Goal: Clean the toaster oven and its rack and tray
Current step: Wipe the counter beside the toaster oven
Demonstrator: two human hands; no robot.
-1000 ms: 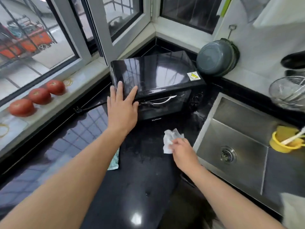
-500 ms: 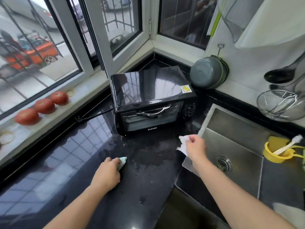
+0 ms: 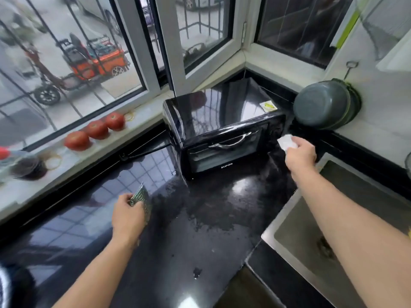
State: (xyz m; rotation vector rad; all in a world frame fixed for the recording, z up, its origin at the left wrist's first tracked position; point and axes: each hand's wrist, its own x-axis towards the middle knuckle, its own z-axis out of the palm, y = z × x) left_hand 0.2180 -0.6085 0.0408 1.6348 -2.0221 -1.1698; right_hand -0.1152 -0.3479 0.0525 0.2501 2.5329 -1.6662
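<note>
1. the black toaster oven [image 3: 222, 127] sits in the far corner of the black countertop [image 3: 200, 241], under the window, with its door closed; its silver handle [image 3: 233, 142] runs across the front
2. the right hand [image 3: 300, 155] is clenched around a crumpled white wipe [image 3: 287, 141]; the wipe is at the oven's right front edge, though whether it touches cannot be told
3. the left hand [image 3: 127, 216] grips a green patterned cloth [image 3: 140, 196] low over the countertop, well apart from the oven
4. the countertop in front of the oven is wet and speckled
5. a steel sink [image 3: 300, 230] lies to the right; three tomatoes [image 3: 96, 130] sit in a row on the windowsill [image 3: 144, 116]; a grey pot [image 3: 324, 105] hangs on the wall near the oven
</note>
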